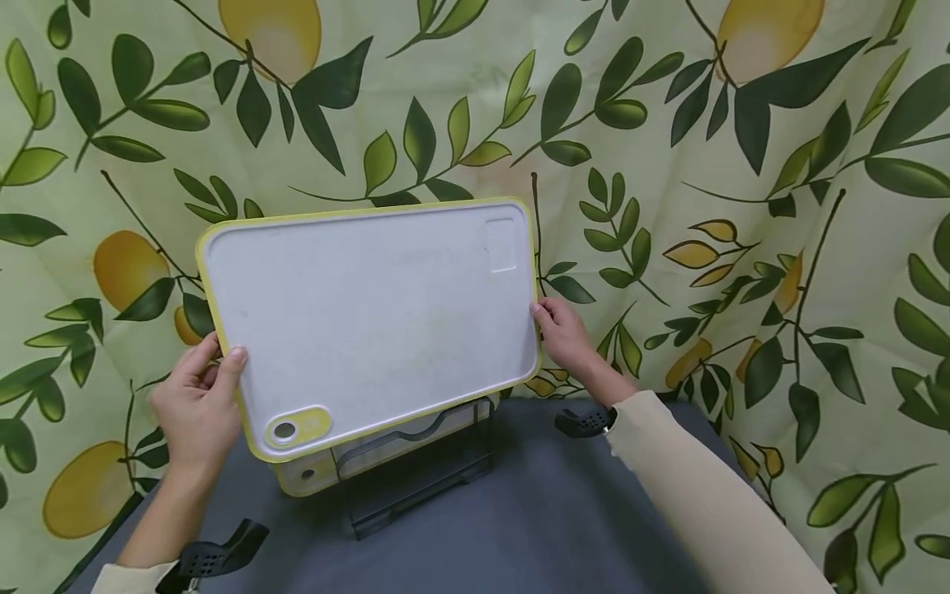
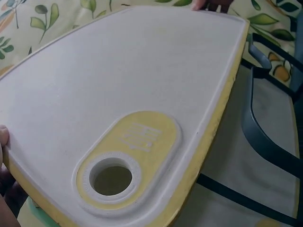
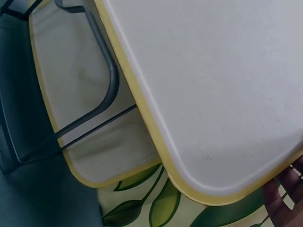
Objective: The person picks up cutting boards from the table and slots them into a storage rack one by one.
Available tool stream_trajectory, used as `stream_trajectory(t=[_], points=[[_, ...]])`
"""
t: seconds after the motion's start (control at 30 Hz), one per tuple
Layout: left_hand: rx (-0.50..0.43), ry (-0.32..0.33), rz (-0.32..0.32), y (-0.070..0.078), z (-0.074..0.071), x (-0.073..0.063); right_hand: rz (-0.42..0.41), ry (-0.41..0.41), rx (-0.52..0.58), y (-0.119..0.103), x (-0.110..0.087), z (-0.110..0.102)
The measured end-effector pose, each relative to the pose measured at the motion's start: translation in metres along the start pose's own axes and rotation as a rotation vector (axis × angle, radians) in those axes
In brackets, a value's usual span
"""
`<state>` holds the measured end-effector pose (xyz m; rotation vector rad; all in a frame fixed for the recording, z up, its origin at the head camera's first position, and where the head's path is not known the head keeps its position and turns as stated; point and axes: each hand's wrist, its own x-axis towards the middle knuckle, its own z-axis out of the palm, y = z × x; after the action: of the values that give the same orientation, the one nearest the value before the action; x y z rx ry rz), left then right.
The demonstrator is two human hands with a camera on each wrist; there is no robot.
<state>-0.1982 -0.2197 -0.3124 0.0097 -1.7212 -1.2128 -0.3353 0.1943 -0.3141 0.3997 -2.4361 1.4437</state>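
A white cutting board (image 1: 386,313) with a yellow rim is held up, tilted, between both hands. My left hand (image 1: 196,404) grips its left edge, thumb on the white face. My right hand (image 1: 567,334) pinches the right edge; in the right wrist view its fingers (image 3: 279,198) reach behind the board. A yellow oval with a round hole (image 2: 111,179) marks the board's lower left corner. Below and behind stands a dark wire rack (image 3: 112,78). Another white, yellow-rimmed board (image 3: 71,61) stands in that rack, partly covered by the held one.
The rack rests on a table with a dark grey-blue cloth (image 1: 534,511). A curtain (image 1: 475,99) printed with leaves and yellow fruit hangs close behind. Something pale green (image 2: 42,213) shows under the board's corner in the left wrist view; its kind is unclear.
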Motion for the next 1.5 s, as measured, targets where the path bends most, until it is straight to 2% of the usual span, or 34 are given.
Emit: stream_trajectory(t=[0.23, 0.9, 1.13, 1.3, 1.5], points=[[0.000, -0.022, -0.013, -0.001, 0.000, -0.001, 0.021, -0.013, 0.003, 0.002, 0.000, 0.001], [-0.005, 0.000, -0.018, -0.006, 0.001, 0.001, 0.031, -0.008, -0.023, 0.003, 0.004, 0.006], [-0.002, -0.013, -0.028, -0.011, 0.000, -0.003, 0.017, -0.016, -0.018, 0.010, 0.002, 0.009], [0.006, -0.023, -0.047, -0.014, -0.001, -0.006, 0.052, -0.043, -0.018, 0.017, 0.000, 0.012], [0.021, -0.031, -0.039, -0.015, -0.003, -0.008, 0.069, -0.045, -0.024, 0.020, -0.001, 0.014]])
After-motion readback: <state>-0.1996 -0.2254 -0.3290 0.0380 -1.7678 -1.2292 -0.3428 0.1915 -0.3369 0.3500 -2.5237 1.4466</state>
